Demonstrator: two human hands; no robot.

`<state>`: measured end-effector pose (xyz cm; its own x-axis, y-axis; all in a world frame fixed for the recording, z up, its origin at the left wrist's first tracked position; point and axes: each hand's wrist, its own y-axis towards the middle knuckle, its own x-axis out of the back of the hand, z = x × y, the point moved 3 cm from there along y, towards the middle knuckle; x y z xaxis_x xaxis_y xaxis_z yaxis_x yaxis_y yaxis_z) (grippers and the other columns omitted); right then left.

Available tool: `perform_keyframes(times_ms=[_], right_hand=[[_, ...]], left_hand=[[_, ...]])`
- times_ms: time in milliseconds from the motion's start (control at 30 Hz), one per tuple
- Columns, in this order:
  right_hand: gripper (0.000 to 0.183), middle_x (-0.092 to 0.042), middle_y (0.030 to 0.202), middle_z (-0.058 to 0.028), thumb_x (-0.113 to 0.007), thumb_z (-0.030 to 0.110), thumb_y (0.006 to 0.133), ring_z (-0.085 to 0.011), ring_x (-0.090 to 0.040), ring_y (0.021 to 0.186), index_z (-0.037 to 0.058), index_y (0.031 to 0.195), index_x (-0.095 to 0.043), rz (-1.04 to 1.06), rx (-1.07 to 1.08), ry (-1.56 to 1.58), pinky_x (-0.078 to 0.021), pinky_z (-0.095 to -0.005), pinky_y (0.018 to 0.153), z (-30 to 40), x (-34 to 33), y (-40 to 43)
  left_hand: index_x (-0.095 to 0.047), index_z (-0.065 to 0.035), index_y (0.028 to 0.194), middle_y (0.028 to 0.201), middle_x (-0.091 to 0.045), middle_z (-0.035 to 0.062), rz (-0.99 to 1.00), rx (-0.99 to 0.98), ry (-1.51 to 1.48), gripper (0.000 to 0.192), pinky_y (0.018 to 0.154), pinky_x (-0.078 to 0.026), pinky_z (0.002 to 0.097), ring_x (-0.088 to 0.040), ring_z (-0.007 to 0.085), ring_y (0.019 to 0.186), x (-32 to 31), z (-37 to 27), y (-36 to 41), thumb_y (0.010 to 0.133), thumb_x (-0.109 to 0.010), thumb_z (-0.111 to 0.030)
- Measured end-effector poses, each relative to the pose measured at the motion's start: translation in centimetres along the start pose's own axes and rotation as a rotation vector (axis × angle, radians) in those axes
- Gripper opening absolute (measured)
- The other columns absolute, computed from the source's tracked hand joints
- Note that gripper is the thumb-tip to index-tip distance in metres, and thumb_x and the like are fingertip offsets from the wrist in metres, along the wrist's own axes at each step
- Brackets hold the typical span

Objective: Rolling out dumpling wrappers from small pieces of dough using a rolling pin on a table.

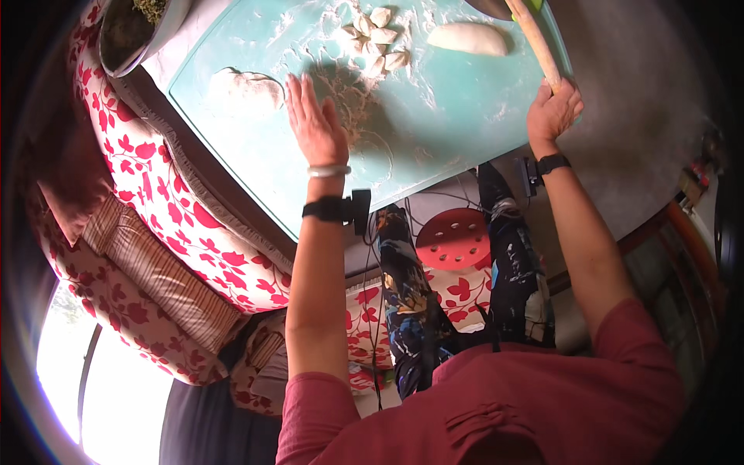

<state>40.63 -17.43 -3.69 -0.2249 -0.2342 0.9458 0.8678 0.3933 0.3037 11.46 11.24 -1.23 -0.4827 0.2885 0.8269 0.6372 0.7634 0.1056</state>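
Note:
My right hand (553, 111) grips the near end of a wooden rolling pin (535, 38) at the right side of a pale green board (465, 116). With fingers stretched out and nothing held, my left hand (317, 123) is over the board. Just left of its fingertips lie flattened, floured dough rounds (247, 91), overlapping one another. Several small cut dough pieces (382, 36) are clustered at the far middle, amid scattered flour. A smooth dough log (468, 39) rests to their right.
A metal bowl with chopped green filling (150, 9) stands at the upper left. Part of a dark round vessel (491, 7) shows at the top right. Below the board's near edge is a red stool (453, 238) between my legs. A floral-covered sofa (192, 215) borders the left.

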Motion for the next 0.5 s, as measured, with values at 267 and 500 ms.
perform_keyframes(times_ms=[267,500], right_hand=[[0.038,-0.054,0.127,-0.0149,-0.068,0.025,0.089,-0.0376,-0.046,0.120,0.0081,0.119,-0.053,0.026,-0.023,-0.022,-0.0347,-0.0500,0.101,0.2,0.3,0.3],[0.035,-0.054,0.127,-0.0167,-0.066,0.024,0.091,-0.0389,-0.045,0.120,0.0071,0.119,-0.054,0.042,-0.073,0.024,-0.0341,-0.0504,0.102,0.3,0.3,-0.1]], left_hand=[[-0.024,-0.0049,0.156,0.164,-0.018,0.0186,0.111,0.012,0.297,0.069,0.124,-0.005,0.0472,-0.016,0.0329,0.152,-1.6,0.0,1.0,0.099,-0.044,-0.037],[-0.029,-0.0038,0.154,0.161,-0.024,0.0202,0.024,0.056,0.004,0.066,0.122,-0.012,0.0492,-0.021,0.0353,0.150,1.4,0.5,-2.0,0.102,-0.041,-0.041]])
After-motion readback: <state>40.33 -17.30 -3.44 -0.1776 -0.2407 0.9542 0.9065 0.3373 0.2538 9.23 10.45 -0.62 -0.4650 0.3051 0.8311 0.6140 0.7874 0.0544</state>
